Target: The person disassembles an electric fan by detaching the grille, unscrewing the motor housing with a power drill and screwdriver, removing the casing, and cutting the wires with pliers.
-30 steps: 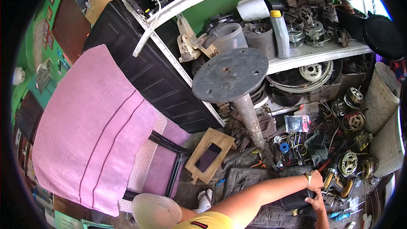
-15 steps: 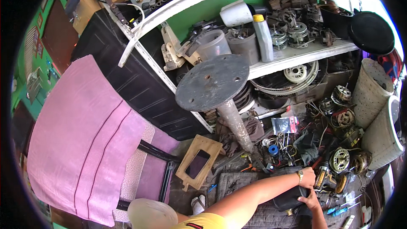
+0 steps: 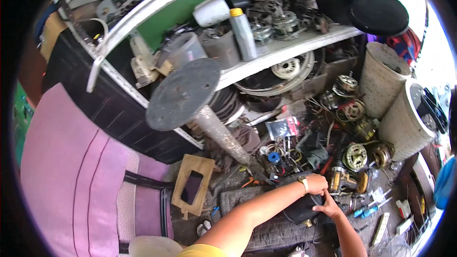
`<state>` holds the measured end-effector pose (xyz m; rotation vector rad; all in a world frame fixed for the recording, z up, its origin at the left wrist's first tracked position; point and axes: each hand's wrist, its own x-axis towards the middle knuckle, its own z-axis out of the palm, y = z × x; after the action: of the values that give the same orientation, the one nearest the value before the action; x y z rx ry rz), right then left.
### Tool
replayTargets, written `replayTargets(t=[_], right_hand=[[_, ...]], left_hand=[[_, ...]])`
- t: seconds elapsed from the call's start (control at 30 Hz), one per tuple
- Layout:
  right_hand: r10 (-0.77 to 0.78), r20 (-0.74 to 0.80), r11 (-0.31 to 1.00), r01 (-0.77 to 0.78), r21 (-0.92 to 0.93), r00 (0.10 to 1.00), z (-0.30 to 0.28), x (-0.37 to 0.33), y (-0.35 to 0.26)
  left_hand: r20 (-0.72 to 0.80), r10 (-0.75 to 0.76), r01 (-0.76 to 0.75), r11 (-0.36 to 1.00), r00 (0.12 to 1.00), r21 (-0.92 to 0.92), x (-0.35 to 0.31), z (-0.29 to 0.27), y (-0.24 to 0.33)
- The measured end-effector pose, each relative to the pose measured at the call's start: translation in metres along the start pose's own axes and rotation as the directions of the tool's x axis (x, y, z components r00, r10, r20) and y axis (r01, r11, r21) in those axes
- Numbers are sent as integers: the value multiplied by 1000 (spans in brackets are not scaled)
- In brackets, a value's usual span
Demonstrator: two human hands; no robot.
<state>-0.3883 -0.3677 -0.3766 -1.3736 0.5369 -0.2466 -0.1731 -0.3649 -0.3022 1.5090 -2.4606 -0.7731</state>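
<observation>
A black, rounded housing [image 3: 301, 211] with a small brass-coloured fitting on its near side lies on a dark grey mat [image 3: 269, 235]; its exact kind is unclear. My left hand [image 3: 316, 184], with a gold watch at the wrist, reaches across and is closed over its far right edge. Thumb toward the housing, my right hand [image 3: 328, 205] grips the right side just below. The two hands' fingertips meet there, and whatever lies between them is hidden. Close by on the right is a yellow-and-black cordless drill [image 3: 341, 178].
Fan motors [image 3: 355, 156], blue-handled screwdrivers [image 3: 369, 211] and a white power strip [image 3: 381, 228] lie to the right. Left stand a round-topped metal pedestal [image 3: 185, 96], a wooden board holding a phone [image 3: 191, 186] and a pink-covered chair [image 3: 62, 176]. A cluttered shelf [image 3: 290, 54] runs behind.
The view has swung to the right, so the surroundings sit farther left in the picture. Both hands stay on the black housing, with the fingers slightly shifted.
</observation>
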Motion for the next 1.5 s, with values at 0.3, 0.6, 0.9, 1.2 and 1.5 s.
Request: replayTargets(t=[0.3,0.6,0.9,1.2,1.5], right_hand=[[-47,46,988,53,-147,998,-8,-3,15],[-147,55,862,155,-483,988,8,33,-33],[-88,-105,783,4,-623,991,60,4,-55],[-145,-108,736,34,-676,984,62,-4,-61],[-134,38,575,109,-811,990,152,-59,-86]], left_hand=[[-448,-256,59,911,856,-408,45,-37,75],[-499,-810,684,554,308,-476,-268,98,-57],[-26,-805,80,91,593,-993,-245,196,18],[95,-874,54,-79,476,-995,-191,159,50],[-238,-359,189,826,902,-531,-230,38,75]])
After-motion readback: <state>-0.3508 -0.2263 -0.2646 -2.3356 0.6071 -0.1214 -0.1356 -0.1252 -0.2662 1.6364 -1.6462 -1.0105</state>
